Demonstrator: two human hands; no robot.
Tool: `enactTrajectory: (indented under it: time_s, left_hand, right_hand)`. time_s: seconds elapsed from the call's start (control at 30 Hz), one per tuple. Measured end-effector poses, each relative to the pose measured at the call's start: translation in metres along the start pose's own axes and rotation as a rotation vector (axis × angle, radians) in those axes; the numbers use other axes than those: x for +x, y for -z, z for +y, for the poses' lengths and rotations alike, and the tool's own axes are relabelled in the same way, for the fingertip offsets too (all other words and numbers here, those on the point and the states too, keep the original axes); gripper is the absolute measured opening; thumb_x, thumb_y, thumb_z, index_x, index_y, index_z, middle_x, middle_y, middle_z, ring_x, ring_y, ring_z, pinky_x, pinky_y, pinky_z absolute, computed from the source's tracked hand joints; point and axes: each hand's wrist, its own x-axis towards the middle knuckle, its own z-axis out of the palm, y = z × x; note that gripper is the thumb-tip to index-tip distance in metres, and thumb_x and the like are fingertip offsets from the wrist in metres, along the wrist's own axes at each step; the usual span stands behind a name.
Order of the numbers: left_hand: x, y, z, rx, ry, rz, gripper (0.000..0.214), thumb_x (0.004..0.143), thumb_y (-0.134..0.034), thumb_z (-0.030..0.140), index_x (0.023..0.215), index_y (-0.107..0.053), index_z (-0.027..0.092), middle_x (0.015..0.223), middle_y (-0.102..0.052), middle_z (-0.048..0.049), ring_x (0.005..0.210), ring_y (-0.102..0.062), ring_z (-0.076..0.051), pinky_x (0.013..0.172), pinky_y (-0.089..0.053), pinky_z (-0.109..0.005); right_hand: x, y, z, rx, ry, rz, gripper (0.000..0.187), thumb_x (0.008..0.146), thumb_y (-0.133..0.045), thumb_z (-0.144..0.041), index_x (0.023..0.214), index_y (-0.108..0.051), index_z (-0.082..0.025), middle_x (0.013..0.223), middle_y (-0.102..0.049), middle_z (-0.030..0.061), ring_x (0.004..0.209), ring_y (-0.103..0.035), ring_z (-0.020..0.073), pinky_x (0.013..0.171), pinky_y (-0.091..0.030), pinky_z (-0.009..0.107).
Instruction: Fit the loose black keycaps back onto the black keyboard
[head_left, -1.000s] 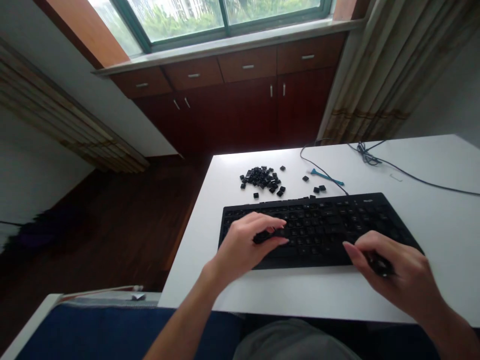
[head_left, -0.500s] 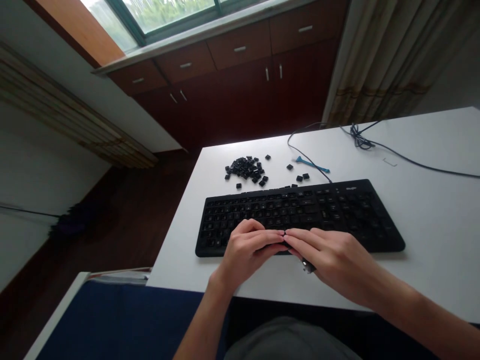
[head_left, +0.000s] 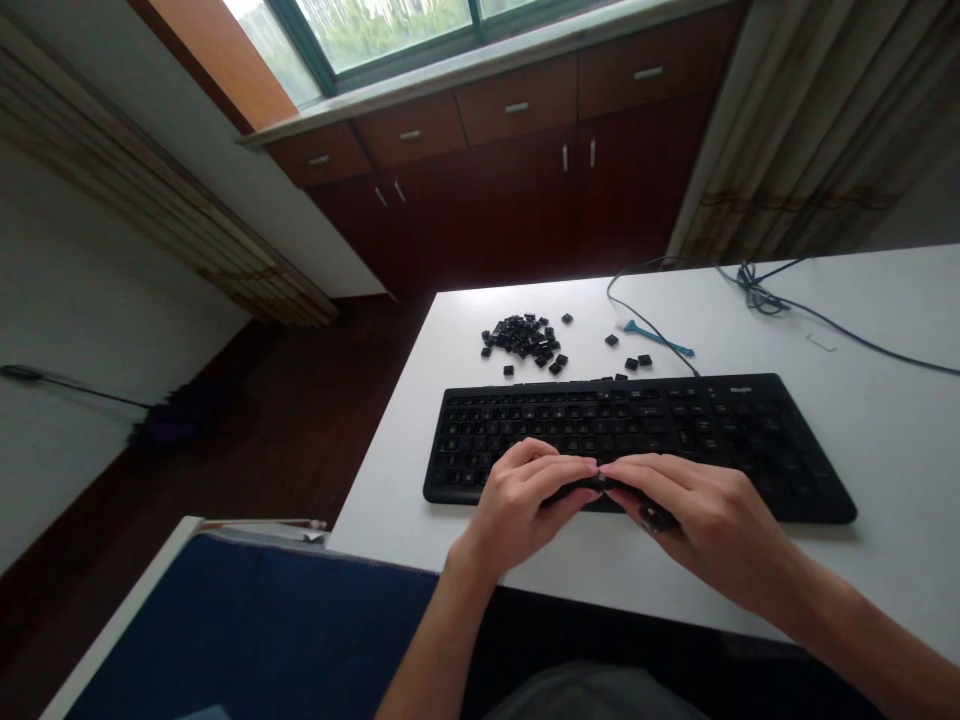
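A black keyboard (head_left: 570, 410) lies on the white table, many of its key positions showing bare sockets without caps. Over its front edge, my left hand (head_left: 529, 495) and my right hand (head_left: 690, 505) meet at the fingertips. Something small and dark is pinched where they touch; its kind is hidden by the fingers. Out of my right hand's curled fingers pokes a dark object with a shiny end (head_left: 656, 517). Behind the keyboard lies a pile of black keycaps (head_left: 525, 338), with several loose ones around it.
A blue plastic tool (head_left: 658, 337) lies behind the keyboard, close to the keyboard's cable (head_left: 637, 305). Farther right are a bundled cable (head_left: 761, 290) and a thin bent metal piece (head_left: 821, 343). A navy fabric surface (head_left: 247, 620) adjoins the table (head_left: 382, 500) at front left.
The camera view has shifted, so the table and keyboard appear farther right. My hands stay together at the fingertips, and the shiny-ended object in my right hand has turned slightly.
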Motion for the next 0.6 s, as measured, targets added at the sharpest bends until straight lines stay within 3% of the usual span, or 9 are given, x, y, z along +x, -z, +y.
enactTrajectory:
  time_s: [0.2,0.4,0.5,0.6]
  left_hand:
    - [0.014,0.006,0.006,-0.106,-0.026,0.113,0.028,0.085,-0.076,0.014,0.112,-0.071,0.021,0.105,-0.078,-0.0037,0.089,-0.066,-0.016,0.082,-0.056,-0.030]
    - [0.067,0.030,-0.002,-0.262,-0.063,0.001,0.025,0.085,-0.076,0.022,0.110,-0.073,0.018,0.093,-0.076,-0.0048,0.083,-0.068,-0.014,0.076,-0.057,-0.025]
    - [0.086,0.031,-0.010,-0.317,-0.062,0.011,0.028,0.085,-0.077,0.024,0.111,-0.073,0.018,0.090,-0.076,-0.0046,0.080,-0.068,-0.013,0.073,-0.058,-0.024]
    - [0.089,0.021,-0.016,-0.347,-0.067,0.071,0.027,0.085,-0.077,0.023,0.112,-0.074,0.019,0.092,-0.077,-0.0053,0.080,-0.069,-0.014,0.073,-0.058,-0.026]
  right_hand:
    - [0.014,0.010,-0.009,0.194,-0.162,0.063,0.018,0.095,-0.062,-0.021,0.111,-0.069,-0.024,0.106,-0.075,0.0026,0.093,-0.071,0.0168,0.082,-0.057,0.027]
    - [0.053,0.048,-0.003,0.393,-0.416,-0.032,0.023,0.092,-0.068,-0.038,0.108,-0.075,-0.024,0.094,-0.078,0.0025,0.084,-0.073,0.0180,0.072,-0.058,0.024]
    - [0.064,0.057,0.008,0.420,-0.443,0.003,0.028,0.091,-0.068,-0.040,0.112,-0.074,-0.023,0.094,-0.078,0.0030,0.083,-0.073,0.0181,0.074,-0.059,0.024]
    - [0.063,0.055,0.018,0.410,-0.421,0.006,0.029,0.092,-0.068,-0.040,0.115,-0.074,-0.024,0.094,-0.077,0.0032,0.082,-0.073,0.0175,0.075,-0.059,0.025]
